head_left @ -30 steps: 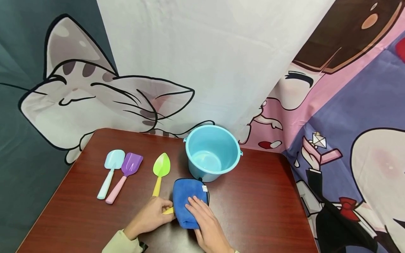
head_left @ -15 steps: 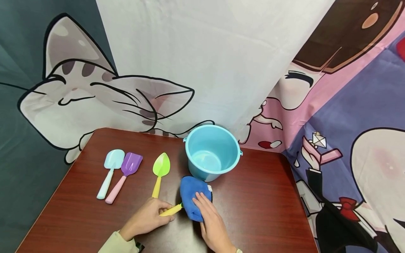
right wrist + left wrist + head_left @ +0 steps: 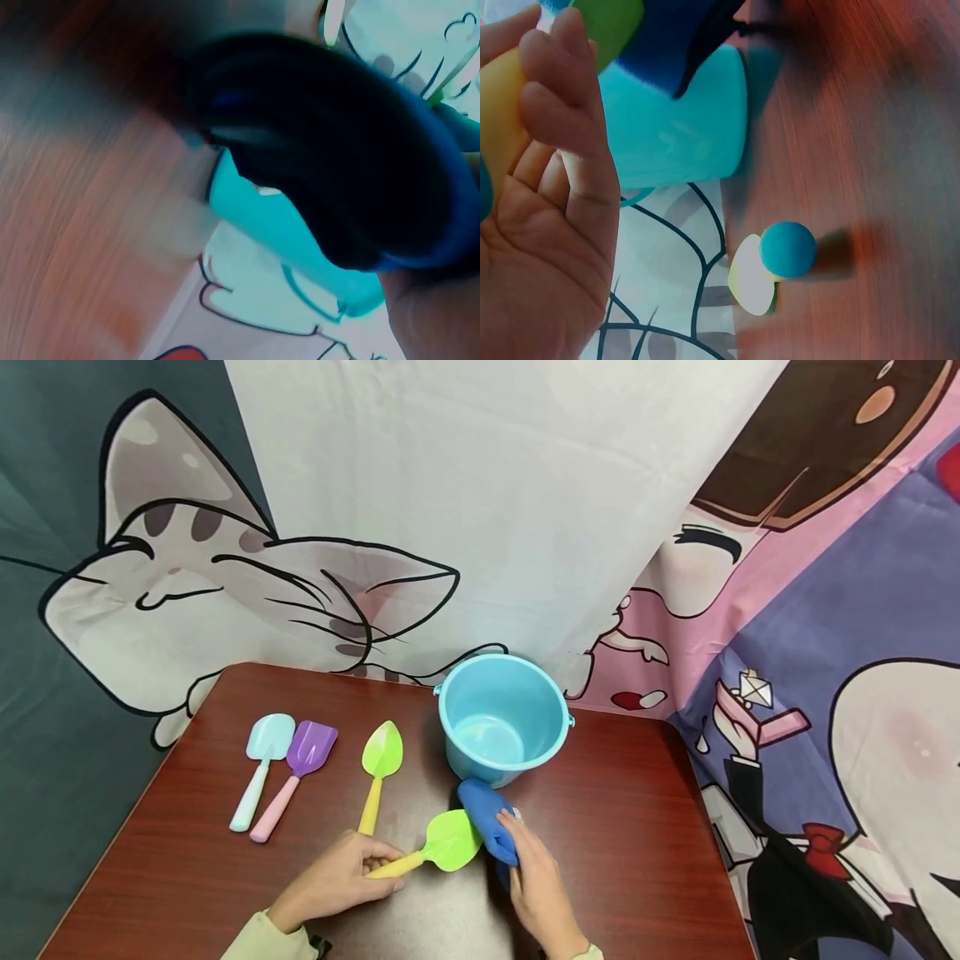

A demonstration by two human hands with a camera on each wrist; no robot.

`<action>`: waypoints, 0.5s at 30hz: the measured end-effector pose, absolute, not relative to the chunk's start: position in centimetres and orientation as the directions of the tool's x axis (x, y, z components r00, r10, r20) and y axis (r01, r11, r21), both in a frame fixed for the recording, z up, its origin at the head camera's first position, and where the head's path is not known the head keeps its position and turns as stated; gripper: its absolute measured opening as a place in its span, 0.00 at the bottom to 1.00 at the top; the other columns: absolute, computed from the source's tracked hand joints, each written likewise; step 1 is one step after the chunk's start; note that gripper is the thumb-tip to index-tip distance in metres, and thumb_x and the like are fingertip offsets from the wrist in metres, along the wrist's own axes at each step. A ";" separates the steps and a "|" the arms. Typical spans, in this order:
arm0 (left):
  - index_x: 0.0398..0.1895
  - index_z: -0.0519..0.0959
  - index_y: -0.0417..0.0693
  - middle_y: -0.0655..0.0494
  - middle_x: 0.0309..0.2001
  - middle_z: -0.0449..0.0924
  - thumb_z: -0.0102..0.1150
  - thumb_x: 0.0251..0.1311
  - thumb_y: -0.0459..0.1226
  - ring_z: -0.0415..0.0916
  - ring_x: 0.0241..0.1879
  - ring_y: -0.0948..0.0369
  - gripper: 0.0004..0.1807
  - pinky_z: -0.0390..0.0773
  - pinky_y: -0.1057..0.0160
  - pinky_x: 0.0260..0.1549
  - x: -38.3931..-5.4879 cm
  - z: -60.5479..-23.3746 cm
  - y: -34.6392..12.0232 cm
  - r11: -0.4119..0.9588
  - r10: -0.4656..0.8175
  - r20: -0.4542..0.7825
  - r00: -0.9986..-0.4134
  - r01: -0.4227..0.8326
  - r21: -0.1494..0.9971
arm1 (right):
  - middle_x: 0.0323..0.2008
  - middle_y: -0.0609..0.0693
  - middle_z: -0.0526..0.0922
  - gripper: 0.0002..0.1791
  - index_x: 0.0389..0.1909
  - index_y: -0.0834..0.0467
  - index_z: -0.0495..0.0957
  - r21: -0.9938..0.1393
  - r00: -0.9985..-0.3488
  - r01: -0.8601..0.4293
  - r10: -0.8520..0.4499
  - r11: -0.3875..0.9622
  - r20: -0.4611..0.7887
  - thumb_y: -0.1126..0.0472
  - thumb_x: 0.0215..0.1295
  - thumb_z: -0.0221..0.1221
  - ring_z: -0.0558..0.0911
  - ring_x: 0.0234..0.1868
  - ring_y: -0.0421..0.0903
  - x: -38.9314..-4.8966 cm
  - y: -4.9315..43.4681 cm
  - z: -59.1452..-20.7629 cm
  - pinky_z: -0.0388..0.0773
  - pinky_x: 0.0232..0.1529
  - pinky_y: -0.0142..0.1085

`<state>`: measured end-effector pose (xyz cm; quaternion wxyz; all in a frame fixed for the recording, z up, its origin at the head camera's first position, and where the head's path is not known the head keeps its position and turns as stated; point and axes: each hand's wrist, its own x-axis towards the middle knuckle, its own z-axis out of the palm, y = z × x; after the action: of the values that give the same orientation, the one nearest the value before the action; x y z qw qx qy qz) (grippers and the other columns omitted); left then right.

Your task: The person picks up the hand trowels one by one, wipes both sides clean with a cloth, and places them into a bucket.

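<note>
The nearer trowel (image 3: 452,841) shows a lime-green blade and yellow handle, repeated on the farther trowel (image 3: 383,752); one scoop (image 3: 311,747) is purple with a pink handle, the other scoop (image 3: 270,737) pale aqua throughout. The cloth (image 3: 486,818) is plain blue with dark edging, the bucket (image 3: 463,764) light turquoise. Tabletop (image 3: 622,835): reddish-brown, wood-grained; backdrop (image 3: 487,527): white, slate-teal, pink and violet-blue, printed with a black-outlined, grey-striped cat (image 3: 187,635).
</note>
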<state>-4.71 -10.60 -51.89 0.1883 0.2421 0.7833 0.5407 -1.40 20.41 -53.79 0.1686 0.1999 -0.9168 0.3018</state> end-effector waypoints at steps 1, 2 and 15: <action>0.40 0.88 0.55 0.68 0.24 0.81 0.71 0.58 0.40 0.73 0.22 0.73 0.07 0.74 0.69 0.19 -4.7 -51.9 -10.7 0.285 0.589 -0.028 -0.808 0.175 0.942 | 0.65 0.54 0.75 0.40 0.69 0.58 0.71 -0.496 -0.869 -0.455 -0.246 0.740 0.430 0.83 0.52 0.59 0.76 0.63 0.59 -1.4 20.7 -53.7 0.57 0.69 0.27; 0.40 0.88 0.55 0.68 0.25 0.81 0.70 0.59 0.40 0.73 0.23 0.73 0.07 0.75 0.68 0.20 -4.7 -51.9 -10.8 0.278 0.593 -0.021 -0.805 0.180 0.943 | 0.64 0.54 0.76 0.38 0.68 0.59 0.72 -0.499 -0.873 -0.440 -0.224 0.747 0.434 0.82 0.54 0.59 0.77 0.62 0.58 -1.3 21.0 -53.6 0.58 0.68 0.26; 0.41 0.88 0.53 0.71 0.27 0.79 0.66 0.59 0.33 0.73 0.26 0.72 0.09 0.75 0.68 0.25 -5.8 -50.1 -13.2 0.384 0.523 0.122 -0.843 0.361 0.850 | 0.59 0.50 0.80 0.32 0.66 0.52 0.74 -0.517 -0.883 -0.342 -0.079 0.785 0.463 0.77 0.62 0.60 0.82 0.57 0.49 -0.8 23.1 -53.0 0.66 0.62 0.24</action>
<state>-5.85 -13.17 -50.09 0.0832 0.2671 0.8276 0.4866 -0.75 23.06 -53.05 0.2135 0.1143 -0.9202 0.3076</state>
